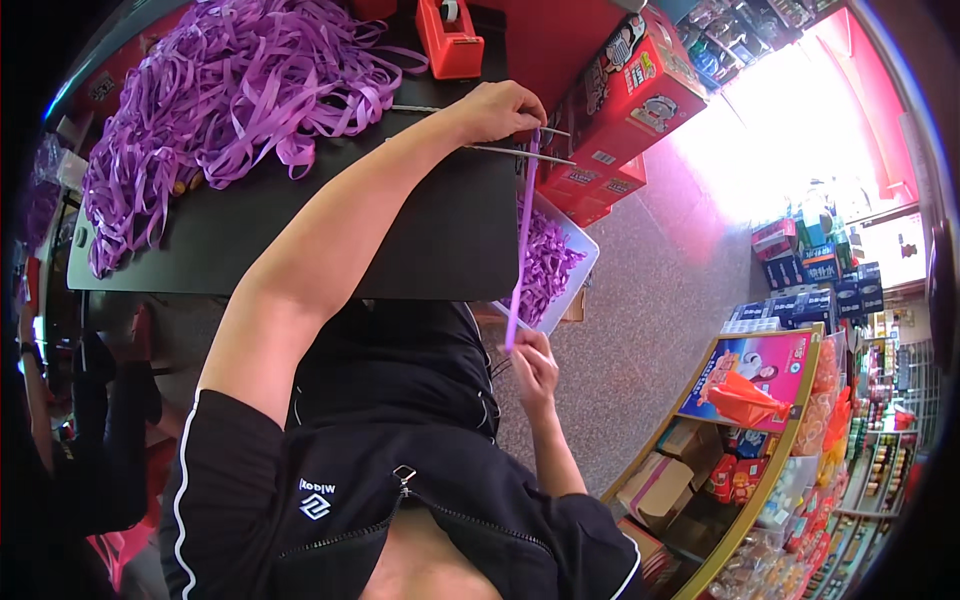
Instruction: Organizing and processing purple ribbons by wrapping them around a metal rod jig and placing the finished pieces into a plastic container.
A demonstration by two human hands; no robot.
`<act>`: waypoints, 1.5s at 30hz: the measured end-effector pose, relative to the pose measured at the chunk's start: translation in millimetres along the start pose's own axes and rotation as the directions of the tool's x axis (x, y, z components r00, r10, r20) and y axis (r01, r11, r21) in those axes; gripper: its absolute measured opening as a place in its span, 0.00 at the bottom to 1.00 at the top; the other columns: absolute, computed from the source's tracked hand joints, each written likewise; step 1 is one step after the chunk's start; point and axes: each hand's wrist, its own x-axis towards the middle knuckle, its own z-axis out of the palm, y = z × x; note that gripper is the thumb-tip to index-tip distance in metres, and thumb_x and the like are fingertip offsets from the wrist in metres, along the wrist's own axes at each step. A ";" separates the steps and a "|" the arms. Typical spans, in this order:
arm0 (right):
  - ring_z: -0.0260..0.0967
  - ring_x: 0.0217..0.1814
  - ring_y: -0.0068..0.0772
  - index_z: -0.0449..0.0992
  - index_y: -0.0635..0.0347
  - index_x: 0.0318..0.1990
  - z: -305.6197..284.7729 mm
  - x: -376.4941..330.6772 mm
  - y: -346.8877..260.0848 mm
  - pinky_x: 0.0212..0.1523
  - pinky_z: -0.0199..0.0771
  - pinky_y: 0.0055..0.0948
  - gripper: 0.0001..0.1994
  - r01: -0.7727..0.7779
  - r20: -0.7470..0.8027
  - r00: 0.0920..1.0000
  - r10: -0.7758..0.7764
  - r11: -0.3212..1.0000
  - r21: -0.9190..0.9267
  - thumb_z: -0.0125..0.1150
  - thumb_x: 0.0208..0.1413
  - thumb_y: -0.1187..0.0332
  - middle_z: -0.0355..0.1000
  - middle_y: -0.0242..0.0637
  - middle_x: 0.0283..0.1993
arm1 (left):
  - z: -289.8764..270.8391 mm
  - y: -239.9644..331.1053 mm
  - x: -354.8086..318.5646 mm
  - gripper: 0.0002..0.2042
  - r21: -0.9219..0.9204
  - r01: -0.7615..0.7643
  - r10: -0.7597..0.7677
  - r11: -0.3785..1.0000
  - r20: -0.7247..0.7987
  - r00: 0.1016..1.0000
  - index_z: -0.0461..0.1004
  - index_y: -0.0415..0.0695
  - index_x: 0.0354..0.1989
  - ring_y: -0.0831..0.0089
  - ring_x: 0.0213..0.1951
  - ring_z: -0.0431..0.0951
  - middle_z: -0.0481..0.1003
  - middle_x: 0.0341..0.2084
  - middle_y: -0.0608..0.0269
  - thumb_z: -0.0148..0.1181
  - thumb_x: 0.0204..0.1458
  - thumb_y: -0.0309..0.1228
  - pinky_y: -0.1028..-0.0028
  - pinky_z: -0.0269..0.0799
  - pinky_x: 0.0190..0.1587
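Note:
One narrow purple ribbon (524, 230) runs taut between my two hands, past the right edge of the black table (440, 240). At its far end, my left hand (500, 110) is closed, pinching the ribbon beside two thin metal rods (520, 153) that jut over the table's edge. Nearer to me and lower, my right hand (534, 368) is closed on the ribbon's other end. A big tangled heap of purple ribbon (250, 90) covers the table's far left. Below the edge, a white bin (583, 262) holds many purple ribbon pieces (548, 265).
A red tape dispenser (452, 45) stands at the table's back. Red printed cartons (640, 85) are stacked beyond the bin. A display counter (740, 400) with goods stands at the right. At far left another person's dark-clothed legs (110, 410) show.

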 end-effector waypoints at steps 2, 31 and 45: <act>0.66 0.37 0.31 0.80 0.65 0.33 -23.7 -2.3 -32.6 0.37 0.66 0.26 0.06 0.028 -0.020 0.999 -0.027 0.998 0.051 0.58 0.50 0.75 0.67 0.37 0.36 | 0.5 4.1 1.4 0.10 0.019 -0.007 0.007 1.000 0.004 1.000 0.77 0.37 0.40 0.74 0.36 0.79 0.79 0.31 0.60 0.56 0.53 0.29 0.74 0.72 0.44; 0.60 0.39 0.23 0.76 0.66 0.44 -88.0 294.9 -197.4 0.40 0.61 0.27 0.18 0.365 -0.046 0.929 -0.367 0.930 -0.055 0.50 0.62 0.57 0.72 0.44 0.49 | -2.6 5.4 -7.0 0.12 0.091 -0.028 0.035 0.995 -0.075 0.997 0.77 0.41 0.41 0.62 0.41 0.79 0.79 0.35 0.55 0.59 0.50 0.31 0.69 0.71 0.46; 0.53 0.30 0.15 0.71 0.71 0.53 -31.9 494.7 -78.5 0.33 0.57 0.16 0.24 -0.066 0.271 0.955 -0.121 0.804 0.590 0.45 0.65 0.55 0.71 0.33 0.52 | 1.1 2.7 -4.5 0.24 0.091 -0.065 0.079 0.994 -0.164 0.983 0.61 0.38 0.50 0.56 0.41 0.78 0.80 0.32 0.55 0.58 0.41 0.22 0.64 0.69 0.45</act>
